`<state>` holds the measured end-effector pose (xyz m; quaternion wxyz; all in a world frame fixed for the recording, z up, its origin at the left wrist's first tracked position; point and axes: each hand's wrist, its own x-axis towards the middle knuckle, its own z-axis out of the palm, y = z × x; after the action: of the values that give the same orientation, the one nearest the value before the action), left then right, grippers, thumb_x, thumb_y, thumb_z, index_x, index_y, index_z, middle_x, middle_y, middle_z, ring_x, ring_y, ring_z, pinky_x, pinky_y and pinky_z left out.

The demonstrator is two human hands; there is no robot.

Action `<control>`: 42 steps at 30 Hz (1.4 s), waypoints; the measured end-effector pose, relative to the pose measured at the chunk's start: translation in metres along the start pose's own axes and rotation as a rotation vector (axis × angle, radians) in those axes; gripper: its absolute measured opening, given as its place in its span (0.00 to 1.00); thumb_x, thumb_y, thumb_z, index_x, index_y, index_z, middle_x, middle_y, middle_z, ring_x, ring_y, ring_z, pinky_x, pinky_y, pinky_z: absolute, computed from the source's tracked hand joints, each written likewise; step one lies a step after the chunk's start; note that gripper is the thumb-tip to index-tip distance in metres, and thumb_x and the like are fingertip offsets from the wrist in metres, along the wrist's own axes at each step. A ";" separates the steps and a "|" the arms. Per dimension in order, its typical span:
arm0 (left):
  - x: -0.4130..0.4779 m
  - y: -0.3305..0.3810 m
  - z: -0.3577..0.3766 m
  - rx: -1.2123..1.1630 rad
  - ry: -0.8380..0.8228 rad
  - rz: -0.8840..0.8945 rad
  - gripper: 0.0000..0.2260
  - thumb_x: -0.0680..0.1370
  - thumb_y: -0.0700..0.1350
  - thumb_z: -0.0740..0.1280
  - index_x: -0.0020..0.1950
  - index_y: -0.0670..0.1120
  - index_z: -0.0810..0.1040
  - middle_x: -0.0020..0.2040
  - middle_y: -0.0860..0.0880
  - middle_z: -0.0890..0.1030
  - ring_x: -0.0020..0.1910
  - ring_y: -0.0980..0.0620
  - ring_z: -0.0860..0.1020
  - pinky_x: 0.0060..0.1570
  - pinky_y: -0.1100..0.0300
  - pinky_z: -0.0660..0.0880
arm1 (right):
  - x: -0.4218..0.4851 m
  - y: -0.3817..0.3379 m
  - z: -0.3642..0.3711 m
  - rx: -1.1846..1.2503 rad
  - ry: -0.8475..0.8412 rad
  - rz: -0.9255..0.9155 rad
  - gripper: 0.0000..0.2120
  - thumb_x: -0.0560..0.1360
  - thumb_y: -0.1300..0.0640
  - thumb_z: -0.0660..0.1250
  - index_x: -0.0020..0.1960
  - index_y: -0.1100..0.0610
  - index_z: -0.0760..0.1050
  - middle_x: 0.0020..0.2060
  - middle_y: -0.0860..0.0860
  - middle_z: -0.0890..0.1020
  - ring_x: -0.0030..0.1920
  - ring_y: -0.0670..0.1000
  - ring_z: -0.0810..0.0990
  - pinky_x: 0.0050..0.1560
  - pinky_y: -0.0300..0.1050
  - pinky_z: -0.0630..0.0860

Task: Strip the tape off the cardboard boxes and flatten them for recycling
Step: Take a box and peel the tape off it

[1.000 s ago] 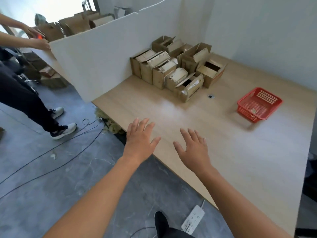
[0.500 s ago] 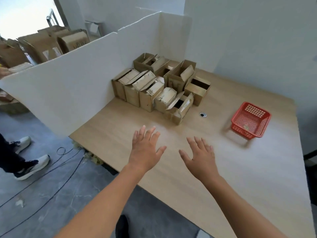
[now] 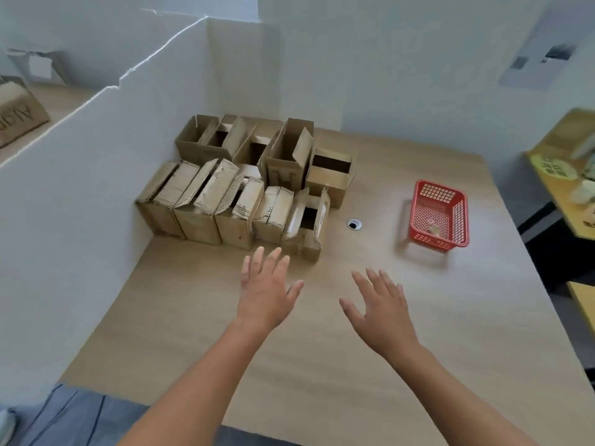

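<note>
Several small brown cardboard boxes (image 3: pixel 244 188) stand packed together in the table's far left corner, flaps loose or open. The nearest one (image 3: pixel 306 226) has its top flaps up. My left hand (image 3: pixel 265 292) hovers over the wooden table (image 3: pixel 386 365) with fingers spread, its fingertips just short of the front row of boxes. To its right my right hand (image 3: pixel 378 307) is also held flat with straight fingers, holding nothing.
A red plastic basket (image 3: pixel 439 215) sits at the right of the table with a small scrap inside. A round cable hole (image 3: pixel 354 224) lies between it and the boxes. White partition walls (image 3: pixel 80 194) close off the left and back. Another desk (image 3: pixel 566 169) stands at far right.
The view has swung right and closer over the table; the boxes now lie just ahead of my hands. Both hands stay spread and have moved forward toward the boxes.
</note>
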<state>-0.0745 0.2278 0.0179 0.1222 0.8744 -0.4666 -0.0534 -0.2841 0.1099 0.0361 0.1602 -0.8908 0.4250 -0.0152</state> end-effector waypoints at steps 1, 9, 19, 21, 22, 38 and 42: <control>0.017 -0.002 0.006 0.014 -0.011 0.003 0.30 0.82 0.65 0.53 0.81 0.51 0.60 0.83 0.52 0.55 0.82 0.45 0.43 0.78 0.47 0.34 | 0.014 0.003 0.005 0.003 -0.012 0.010 0.32 0.82 0.35 0.55 0.82 0.44 0.55 0.82 0.49 0.55 0.83 0.52 0.45 0.81 0.57 0.42; 0.140 -0.015 0.051 0.137 -0.060 -0.026 0.28 0.83 0.62 0.56 0.80 0.50 0.64 0.82 0.50 0.56 0.82 0.43 0.45 0.78 0.45 0.36 | 0.152 0.011 0.050 0.036 -0.055 0.025 0.35 0.80 0.34 0.58 0.81 0.48 0.58 0.80 0.52 0.60 0.82 0.55 0.51 0.80 0.58 0.50; 0.174 -0.028 0.098 0.172 -0.119 0.100 0.24 0.83 0.60 0.59 0.76 0.51 0.69 0.83 0.49 0.54 0.82 0.42 0.40 0.79 0.46 0.35 | 0.225 0.009 0.103 0.176 -0.234 0.009 0.37 0.80 0.37 0.61 0.83 0.50 0.54 0.82 0.50 0.57 0.82 0.56 0.54 0.79 0.58 0.56; 0.164 -0.030 0.106 0.130 -0.166 0.109 0.26 0.83 0.59 0.58 0.79 0.50 0.67 0.83 0.49 0.54 0.82 0.44 0.39 0.78 0.50 0.35 | 0.216 0.011 0.106 0.214 -0.277 0.016 0.37 0.81 0.38 0.61 0.84 0.49 0.51 0.83 0.48 0.56 0.82 0.55 0.52 0.80 0.54 0.56; 0.158 -0.031 0.109 0.105 -0.184 0.106 0.27 0.83 0.59 0.59 0.80 0.49 0.65 0.83 0.49 0.56 0.82 0.45 0.39 0.79 0.51 0.37 | 0.210 0.012 0.107 0.227 -0.295 0.019 0.37 0.81 0.39 0.61 0.84 0.48 0.51 0.83 0.47 0.55 0.82 0.55 0.52 0.80 0.54 0.57; 0.024 -0.053 0.105 -0.379 -0.382 0.150 0.23 0.83 0.52 0.64 0.77 0.45 0.69 0.81 0.48 0.61 0.80 0.46 0.55 0.78 0.55 0.53 | 0.049 -0.030 0.116 0.291 -0.230 0.231 0.25 0.82 0.45 0.64 0.74 0.57 0.69 0.81 0.53 0.60 0.77 0.59 0.64 0.75 0.51 0.63; -0.004 -0.056 0.103 -0.569 -0.384 0.113 0.13 0.82 0.50 0.67 0.63 0.46 0.82 0.74 0.48 0.68 0.72 0.47 0.67 0.74 0.58 0.61 | 0.008 -0.038 0.120 0.330 -0.207 0.318 0.27 0.82 0.46 0.64 0.76 0.58 0.67 0.79 0.53 0.65 0.75 0.58 0.67 0.73 0.50 0.65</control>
<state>-0.0527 0.2440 -0.0962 0.2736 0.7520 -0.4953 -0.3380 -0.2303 0.1588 -0.0670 0.3465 -0.7712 0.5330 0.0323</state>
